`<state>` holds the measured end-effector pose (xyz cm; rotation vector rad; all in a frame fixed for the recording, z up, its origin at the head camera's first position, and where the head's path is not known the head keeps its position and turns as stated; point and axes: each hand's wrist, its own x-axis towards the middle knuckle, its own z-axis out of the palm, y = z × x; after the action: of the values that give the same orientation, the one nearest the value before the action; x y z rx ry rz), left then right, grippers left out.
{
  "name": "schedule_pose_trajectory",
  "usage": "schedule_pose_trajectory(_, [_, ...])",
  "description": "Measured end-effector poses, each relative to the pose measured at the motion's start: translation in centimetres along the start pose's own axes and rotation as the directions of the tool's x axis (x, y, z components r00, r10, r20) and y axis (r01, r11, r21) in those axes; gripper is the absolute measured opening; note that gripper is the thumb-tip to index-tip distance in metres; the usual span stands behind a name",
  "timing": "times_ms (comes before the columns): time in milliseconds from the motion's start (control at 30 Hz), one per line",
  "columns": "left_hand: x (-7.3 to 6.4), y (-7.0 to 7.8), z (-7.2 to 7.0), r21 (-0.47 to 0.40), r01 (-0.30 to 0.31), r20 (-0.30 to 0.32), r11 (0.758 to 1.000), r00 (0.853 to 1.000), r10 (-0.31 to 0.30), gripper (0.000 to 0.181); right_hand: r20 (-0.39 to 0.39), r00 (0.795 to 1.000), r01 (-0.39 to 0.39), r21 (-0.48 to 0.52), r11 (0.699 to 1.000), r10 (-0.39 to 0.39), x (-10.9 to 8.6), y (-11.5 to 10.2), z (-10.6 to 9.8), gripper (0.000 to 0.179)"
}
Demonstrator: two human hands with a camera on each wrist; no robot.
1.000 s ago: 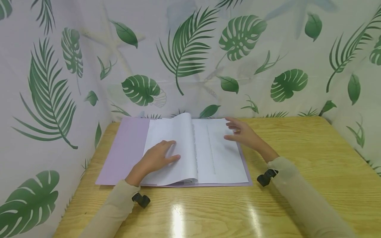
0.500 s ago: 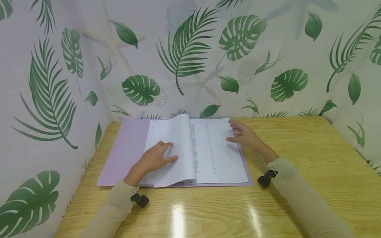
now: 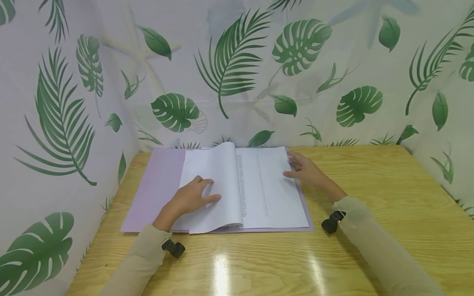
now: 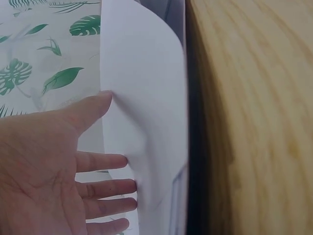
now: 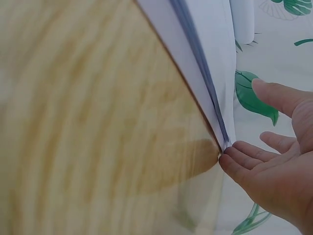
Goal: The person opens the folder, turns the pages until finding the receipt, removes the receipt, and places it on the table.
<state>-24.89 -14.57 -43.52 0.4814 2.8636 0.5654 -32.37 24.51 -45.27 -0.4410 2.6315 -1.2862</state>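
A lilac folder [image 3: 157, 189] lies spread out on the table with white sheets in it. The turned sheets [image 3: 224, 211] curve over to the left, and my left hand [image 3: 190, 196] rests on them, thumb and fingers extended. In the left wrist view the fingertips [image 4: 129, 186] touch the white paper. On the right lies a page [image 3: 281, 193] with columns of small print, too small to read. My right hand [image 3: 306, 169] is at its upper right edge. The right wrist view has the fingertips [image 5: 230, 159] touching the corner of the stack, thumb raised and apart, nothing pinched.
The wooden table [image 3: 377, 213] extends to the right and in front of the folder. A leaf-patterned cloth [image 3: 318, 111] hangs behind and at both sides, close to the folder's far edge. Each wrist carries a small black camera [image 3: 174, 248].
My left hand has slid slightly left and toward me, and the turned sheets have shifted left with it. My right hand has moved slightly right, to the page's edge.
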Motion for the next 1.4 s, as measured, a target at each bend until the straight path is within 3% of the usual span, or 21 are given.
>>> schedule_pose_trajectory(467, [-0.1, 0.1, -0.2, 0.007, 0.033, 0.041, 0.999, 0.999, -0.033, 0.083, 0.039, 0.995, -0.089, -0.036, 0.995, 0.091, 0.5, -0.6, 0.2, 0.089])
schedule_pose_trajectory(700, [-0.2, 0.2, -0.1, 0.03, 0.009, 0.042, 0.999, 0.999, -0.01, 0.092, 0.04, 0.992, -0.118, -0.101, 0.988, 0.122, 0.9, -0.5, 0.4, 0.088])
schedule_pose_trajectory(967, [-0.1, 0.1, 0.1, 0.033, 0.018, 0.044, 0.999, 0.999, -0.02, 0.092, 0.044, 0.991, -0.121, -0.132, 0.984, 0.127, 1.1, -0.4, 0.6, 0.088])
schedule_pose_trajectory(1400, [-0.2, -0.3, 0.1, 0.044, 0.026, 0.041, 0.999, 0.999, -0.028, 0.09, -0.012, 0.996, -0.086, -0.064, 0.994, 0.086, 0.6, -0.6, 0.6, 0.075])
